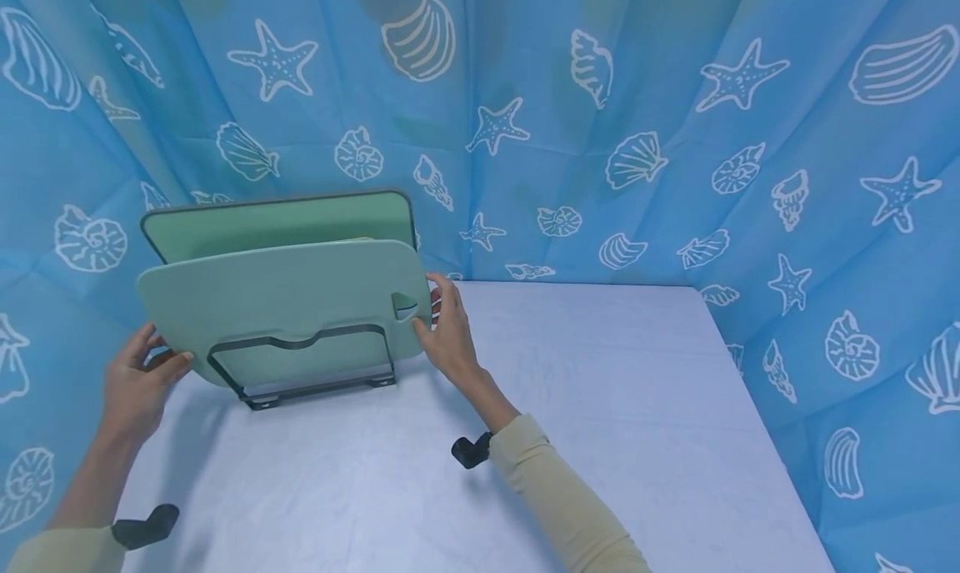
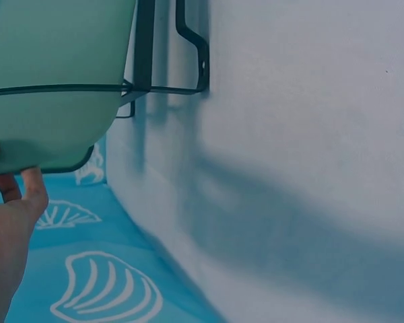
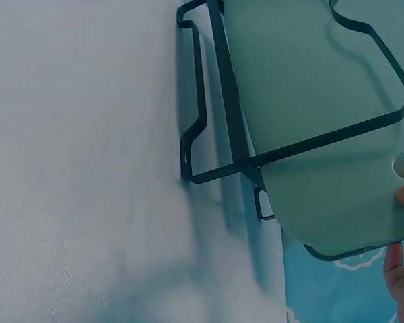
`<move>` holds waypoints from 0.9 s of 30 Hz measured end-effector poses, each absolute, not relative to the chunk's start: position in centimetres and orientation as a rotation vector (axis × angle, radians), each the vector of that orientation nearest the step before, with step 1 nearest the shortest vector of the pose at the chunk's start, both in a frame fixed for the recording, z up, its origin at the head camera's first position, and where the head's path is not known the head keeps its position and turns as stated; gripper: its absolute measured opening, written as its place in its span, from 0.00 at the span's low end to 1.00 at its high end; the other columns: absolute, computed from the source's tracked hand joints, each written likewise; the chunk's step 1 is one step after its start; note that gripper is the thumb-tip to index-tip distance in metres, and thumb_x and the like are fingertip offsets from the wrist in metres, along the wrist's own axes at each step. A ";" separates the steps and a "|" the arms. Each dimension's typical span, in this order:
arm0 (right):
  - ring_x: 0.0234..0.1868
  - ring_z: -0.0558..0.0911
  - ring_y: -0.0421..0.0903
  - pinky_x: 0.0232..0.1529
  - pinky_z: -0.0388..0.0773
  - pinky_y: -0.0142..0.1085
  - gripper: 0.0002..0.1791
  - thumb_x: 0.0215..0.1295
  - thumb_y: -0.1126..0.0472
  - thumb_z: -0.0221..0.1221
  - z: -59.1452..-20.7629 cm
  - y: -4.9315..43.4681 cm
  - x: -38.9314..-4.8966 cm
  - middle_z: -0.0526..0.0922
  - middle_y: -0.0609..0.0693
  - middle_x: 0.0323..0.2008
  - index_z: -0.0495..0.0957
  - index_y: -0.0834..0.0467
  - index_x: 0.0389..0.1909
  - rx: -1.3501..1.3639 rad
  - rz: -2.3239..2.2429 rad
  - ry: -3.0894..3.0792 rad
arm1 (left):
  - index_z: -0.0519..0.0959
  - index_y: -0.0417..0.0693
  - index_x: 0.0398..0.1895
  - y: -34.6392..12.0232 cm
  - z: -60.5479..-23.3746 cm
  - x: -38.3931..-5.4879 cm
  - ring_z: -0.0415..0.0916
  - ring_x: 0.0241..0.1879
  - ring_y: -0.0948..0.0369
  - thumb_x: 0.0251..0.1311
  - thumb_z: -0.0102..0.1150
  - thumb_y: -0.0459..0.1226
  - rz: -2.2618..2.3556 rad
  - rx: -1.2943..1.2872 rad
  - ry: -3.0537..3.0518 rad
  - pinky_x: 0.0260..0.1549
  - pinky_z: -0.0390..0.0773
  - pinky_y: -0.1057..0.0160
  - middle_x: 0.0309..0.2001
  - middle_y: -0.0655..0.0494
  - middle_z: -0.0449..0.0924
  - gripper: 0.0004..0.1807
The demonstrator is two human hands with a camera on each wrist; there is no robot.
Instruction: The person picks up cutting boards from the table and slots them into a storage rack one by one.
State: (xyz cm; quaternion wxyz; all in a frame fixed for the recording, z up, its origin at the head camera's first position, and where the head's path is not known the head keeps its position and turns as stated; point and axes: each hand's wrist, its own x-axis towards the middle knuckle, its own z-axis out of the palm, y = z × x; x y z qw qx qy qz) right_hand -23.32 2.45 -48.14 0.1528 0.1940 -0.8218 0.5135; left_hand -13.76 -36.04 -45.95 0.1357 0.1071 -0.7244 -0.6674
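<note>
A pale green cutting board (image 1: 277, 289) with a handle hole near its right end stands in a black metal rack (image 3: 229, 87), leaning back. Behind it rises a second green board (image 1: 285, 223) with a dark rim. My left hand (image 1: 135, 383) holds the front board's lower left edge, thumb in front and fingers behind. On the opposite side my right hand (image 1: 452, 331) grips the right edge, its thumb beside the hole and its fingers behind. Through the hole a small patch of something behind shows. Both wrist views show the board's lower part within the rack's wire.
The rack stands on the left part of a white table (image 1: 600, 389). A blue curtain (image 1: 517, 72) with white shells and starfish hangs behind the table and along its sides. A black wrist mount (image 1: 471, 451) shows by the right sleeve, another (image 1: 146, 529) by the left.
</note>
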 end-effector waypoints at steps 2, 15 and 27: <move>0.43 0.74 0.49 0.45 0.81 0.46 0.41 0.61 0.74 0.64 -48.2 2.5 -23.3 0.70 0.57 0.47 0.57 0.57 0.71 0.566 1.469 -2.354 | 0.65 0.62 0.75 -36.0 -46.1 -13.7 0.72 0.44 0.72 0.66 0.53 0.21 -1.939 0.310 -2.098 0.39 0.75 0.81 0.48 0.63 0.69 0.38; 0.43 0.75 0.49 0.45 0.81 0.42 0.41 0.62 0.73 0.65 -48.0 2.7 -23.2 0.70 0.56 0.46 0.57 0.56 0.72 0.551 1.435 -2.376 | 0.64 0.63 0.75 -36.2 -46.3 -13.9 0.71 0.44 0.74 0.67 0.53 0.23 -1.768 0.278 -2.261 0.39 0.74 0.82 0.48 0.68 0.68 0.38; 0.46 0.77 0.49 0.47 0.80 0.44 0.32 0.65 0.68 0.62 -47.6 3.4 -23.3 0.74 0.55 0.46 0.62 0.58 0.68 0.570 1.460 -2.381 | 0.58 0.52 0.78 -36.6 -45.2 -13.5 0.69 0.44 0.78 0.69 0.58 0.32 -1.673 0.291 -2.300 0.40 0.70 0.84 0.46 0.77 0.70 0.36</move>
